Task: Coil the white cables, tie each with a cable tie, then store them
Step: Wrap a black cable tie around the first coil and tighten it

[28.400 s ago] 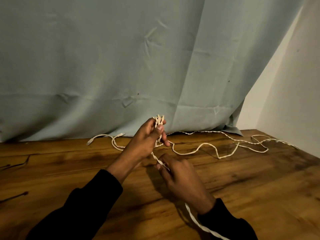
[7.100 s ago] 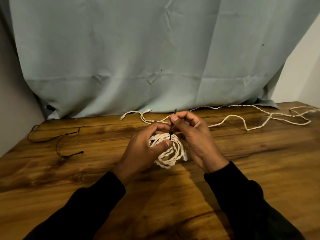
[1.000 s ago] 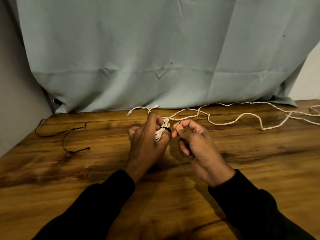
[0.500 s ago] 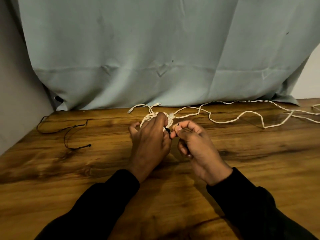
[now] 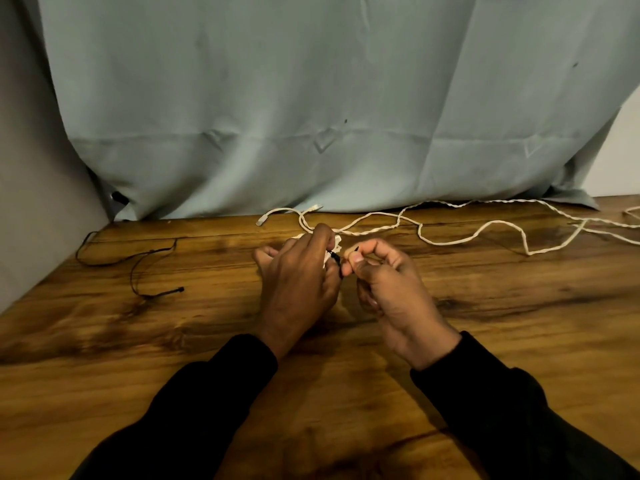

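Head view: the wooden table (image 5: 519, 341) carries a loose white cable (image 5: 450, 241) trailing along the curtain (image 5: 311, 98), uncoiled. Spare black ties (image 5: 138, 268) lie at far left. The left hand (image 5: 298, 285) is curled round the coiled cable (image 5: 335, 242), mostly hidden beneath it; the right hand (image 5: 384, 289) pinches the tail of the black cable tie (image 5: 334, 257) between thumb and forefinger. Risks, as judged: the pinch slipping off the thin tail under pull; the tie cinching with a loop escaped; the loose cable snagging the bundle.
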